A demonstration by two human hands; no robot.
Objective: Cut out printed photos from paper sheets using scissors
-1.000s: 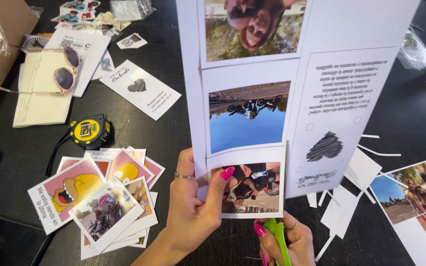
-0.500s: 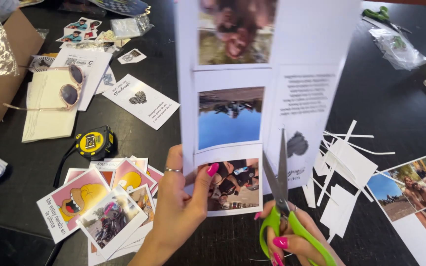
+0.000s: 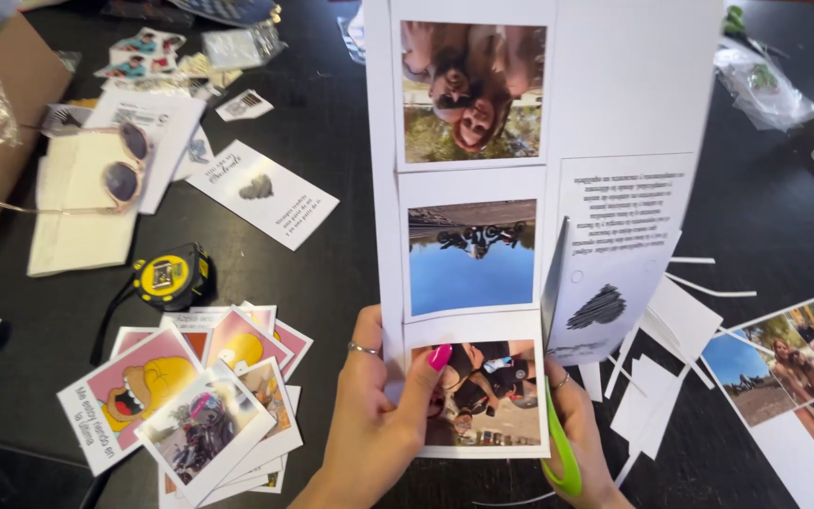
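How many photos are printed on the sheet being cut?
3, in one column on the white sheet: top photo, middle photo, bottom photo under the left hand. More may lie beyond the frame's top.

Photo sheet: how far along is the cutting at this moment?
Done: a pile of cut photos lies on the table, with white paper strips scattered to the right. In hand: the left hand holds the photo sheet while the right hand runs green scissors up between its columns. Left: three photos on it remain uncut, plus another printed sheet at right.

photo stack [image 3: 195, 405] left of sheet [image 3: 520, 188] — tape measure [image 3: 170, 275] behind stack
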